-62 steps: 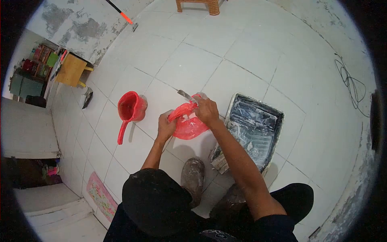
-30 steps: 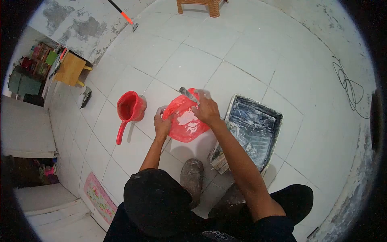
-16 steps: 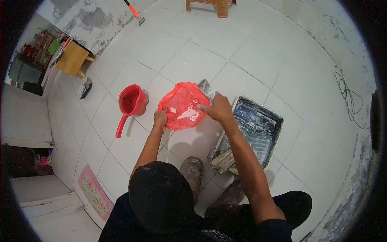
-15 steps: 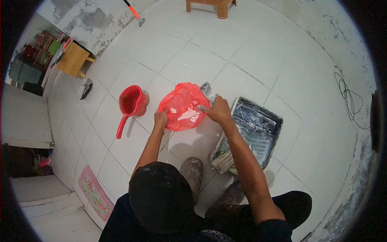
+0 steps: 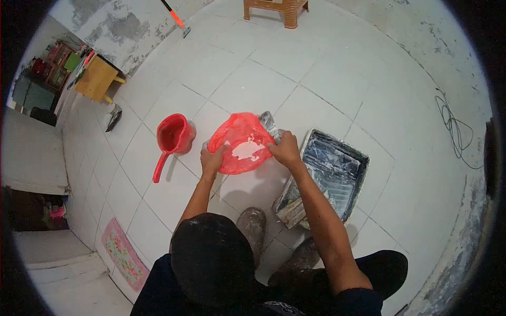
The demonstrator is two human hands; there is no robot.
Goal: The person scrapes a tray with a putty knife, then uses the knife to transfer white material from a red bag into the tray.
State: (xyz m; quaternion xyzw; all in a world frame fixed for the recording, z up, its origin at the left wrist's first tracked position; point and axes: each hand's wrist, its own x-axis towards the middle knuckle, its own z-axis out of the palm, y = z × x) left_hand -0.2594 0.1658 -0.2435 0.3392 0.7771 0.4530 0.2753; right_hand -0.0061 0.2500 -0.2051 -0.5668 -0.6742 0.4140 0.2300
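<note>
A red plastic bag [image 5: 235, 138], opened wide, is stretched between my two hands, with a white paste or powder [image 5: 247, 150] inside it. My left hand [image 5: 212, 159] is closed on its left edge, thumb over the rim. On the opposite side my right hand [image 5: 285, 150] pinches the rim. Past those right fingers sticks out a scraper blade [image 5: 267, 121] with whitish smears; its handle is hidden by the hand. To the left of the bag stands a red dipper [image 5: 183, 138] with its handle toward me.
Right of the bag lies a paint-smeared tray [image 5: 365, 176], a worn block of wood [image 5: 291, 211] at its near corner. Farther off are a brown stool [image 5: 290, 18], a wooden stool [image 5: 96, 79], an orange-handled tool [image 5: 176, 19], a coiled cable [image 5: 452, 124] and a floral mat [image 5: 122, 247].
My right hand has shifted down slightly, and its thumb has moved from over the bag's inside to the rim. The bag has dropped a little and tilts differently.
</note>
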